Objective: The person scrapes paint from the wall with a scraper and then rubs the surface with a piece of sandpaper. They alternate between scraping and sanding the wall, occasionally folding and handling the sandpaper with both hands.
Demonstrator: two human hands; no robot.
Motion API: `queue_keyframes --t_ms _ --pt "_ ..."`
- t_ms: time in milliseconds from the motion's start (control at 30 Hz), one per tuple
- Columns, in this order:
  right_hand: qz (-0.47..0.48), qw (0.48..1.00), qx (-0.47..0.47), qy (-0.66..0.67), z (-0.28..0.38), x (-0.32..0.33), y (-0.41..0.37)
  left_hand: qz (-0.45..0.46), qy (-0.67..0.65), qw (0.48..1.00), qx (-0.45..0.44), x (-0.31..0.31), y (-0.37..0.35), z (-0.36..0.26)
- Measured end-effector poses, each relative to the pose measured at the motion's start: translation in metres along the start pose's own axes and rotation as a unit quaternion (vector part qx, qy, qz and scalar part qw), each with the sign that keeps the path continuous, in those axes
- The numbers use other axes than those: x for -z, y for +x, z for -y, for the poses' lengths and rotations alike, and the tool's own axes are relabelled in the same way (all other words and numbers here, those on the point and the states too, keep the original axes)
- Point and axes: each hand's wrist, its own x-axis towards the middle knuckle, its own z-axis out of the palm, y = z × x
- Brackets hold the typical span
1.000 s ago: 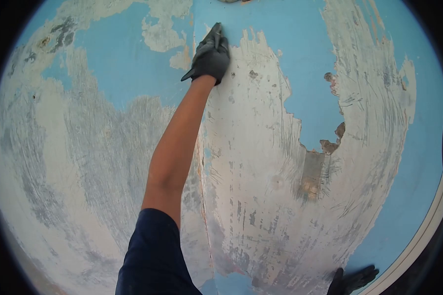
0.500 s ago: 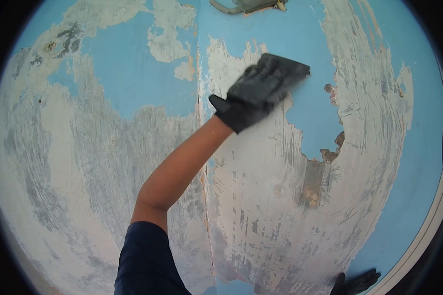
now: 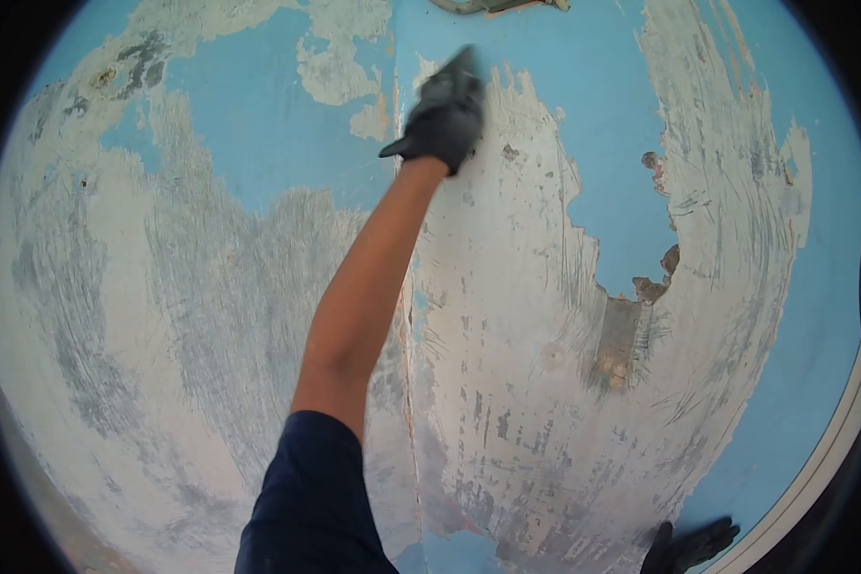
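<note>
Head view: a wall [image 3: 210,287] fills the frame, scraped white across the middle.
Left hand [image 3: 442,115]: gloved, arm stretched up, pressed on the wall at upper centre, at the edge of the blue paint [image 3: 584,105]; it is blurred, so I cannot tell its grip.
Right hand [image 3: 687,547]: gloved, fingers spread on the wall at lower right, well apart from the left.
Seam [image 3: 407,335]: vertical, just beside the forearm.

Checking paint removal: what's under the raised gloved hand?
The left hand lies against the wall, at the edge between blue paint and bare patch; the spot beneath is covered.
</note>
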Motion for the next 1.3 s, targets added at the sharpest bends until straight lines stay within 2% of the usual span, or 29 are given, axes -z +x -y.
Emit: queue_keyframes --t_ms 67,133,200,233,267,333,367,467,500,533,600,633,667,733,833,867,900,933,967,1000,1033,1067,1100,1133,1167,1200,1233,1267,1300 --pt "0.0 1.0 -0.025 0.017 0.003 0.0 -0.001 -0.078 -0.068 0.972 -0.212 -0.022 -0.012 -0.025" --pt "0.012 0.999 -0.044 0.028 0.005 -0.002 -0.001 -0.029 -0.051 0.978 -0.2 0.003 -0.037 -0.077" --pt "0.009 1.0 -0.028 0.003 0.001 -0.003 -0.002 -0.064 0.014 0.994 -0.086 -0.014 0.005 -0.007" --pt "0.011 0.999 -0.031 0.0 -0.001 -0.004 -0.004 0.017 -0.035 0.991 0.124 -0.007 0.014 0.001" --pt "-0.002 1.0 -0.024 -0.014 -0.002 -0.007 -0.005 0.017 -0.037 0.992 0.119 -0.013 0.015 -0.003" --pt "-0.015 0.999 -0.014 -0.026 -0.002 -0.006 -0.004 -0.073 0.075 0.994 -0.009 -0.023 0.001 -0.012" --pt "-0.009 0.999 -0.023 -0.024 0.001 -0.003 -0.003 -0.084 0.057 0.977 -0.187 -0.017 -0.017 -0.038" --pt "-0.002 0.999 -0.031 -0.03 0.005 -0.007 -0.002 -0.155 0.037 0.913 -0.377 -0.003 -0.035 -0.064" --pt "0.002 0.999 -0.03 -0.04 0.002 -0.005 -0.003 -0.118 0.058 0.943 -0.306 -0.027 -0.01 -0.018" --pt "0.004 0.999 -0.032 -0.042 0.002 -0.002 -0.003 -0.027 0.146 0.98 -0.13 -0.023 0.003 0.011" --pt "0.006 0.998 -0.039 -0.047 0.008 0.001 -0.001 -0.003 0.001 0.997 0.074 -0.025 0.021 0.038" --pt "0.005 0.998 -0.039 -0.047 0.006 0.001 0.0 0.034 0.053 0.995 0.083 -0.037 0.024 0.052" --pt "0.002 0.996 -0.016 -0.091 0.005 0.002 -0.001 0.059 -0.031 0.998 -0.013 -0.036 0.004 0.028" --pt "-0.006 0.991 0.002 -0.132 0.009 -0.001 0.002 0.046 -0.047 0.97 -0.234 -0.004 -0.057 -0.051" --pt "-0.004 0.993 0.005 -0.116 0.008 0.003 0.0 -0.135 0.11 0.918 -0.356 -0.005 -0.051 -0.049" --pt "-0.013 0.994 0.012 -0.109 0.009 0.004 0.001 -0.047 0.059 0.979 -0.188 -0.011 -0.027 -0.012" --pt "-0.024 0.994 0.014 -0.102 0.011 0.004 0.002 0.02 0.031 0.999 -0.004 -0.016 -0.003 0.025" --pt "-0.021 0.994 0.01 -0.104 0.012 0.004 0.001 0.037 -0.1 0.985 0.135 -0.017 0.017 0.047" --pt "-0.013 0.996 0.005 -0.086 0.011 0.004 0.001 -0.017 -0.199 0.976 0.083 0.006 0.005 0.008" --pt "-0.003 0.998 0.002 -0.068 0.01 0.006 0.003 -0.073 -0.048 0.995 -0.043 -0.009 -0.002 0.007" --pt "-0.002 0.998 0.002 -0.07 0.009 0.008 0.005 -0.127 0.105 0.971 -0.17 -0.011 -0.008 -0.01" --pt "-0.041 0.997 0.012 -0.068 0.011 0.008 0.007 -0.188 -0.006 0.938 -0.291 -0.019 -0.024 -0.031" --pt "-0.078 0.995 0.02 -0.065 0.016 0.008 0.007 -0.187 -0.009 0.937 -0.295 -0.025 -0.017 -0.022" --pt "-0.071 0.995 0.024 -0.066 0.022 0.006 0.006 -0.173 0.037 0.942 -0.285 -0.026 -0.016 -0.004" --pt "-0.023 0.997 -0.052 -0.057 0.025 0.005 0.004 -0.153 0.083 0.947 -0.269 -0.026 -0.028 0.015" --pt "0.022 0.99 -0.133 -0.049 0.027 0.005 0.003 0.107 0.046 0.991 0.067 0.0 -0.026 0.008" --pt "0.03 0.989 -0.135 -0.053 0.027 0.008 0.002 0.116 0.045 0.99 0.067 -0.01 -0.042 0.004" --pt "0.017 0.994 -0.102 -0.041 0.026 0.011 0.002 -0.004 0.064 0.998 -0.011 -0.023 -0.072 -0.005" --pt "0.0 0.997 -0.069 -0.028 0.025 0.011 0.001 -0.128 0.081 0.985 -0.088 -0.031 -0.101 -0.02"
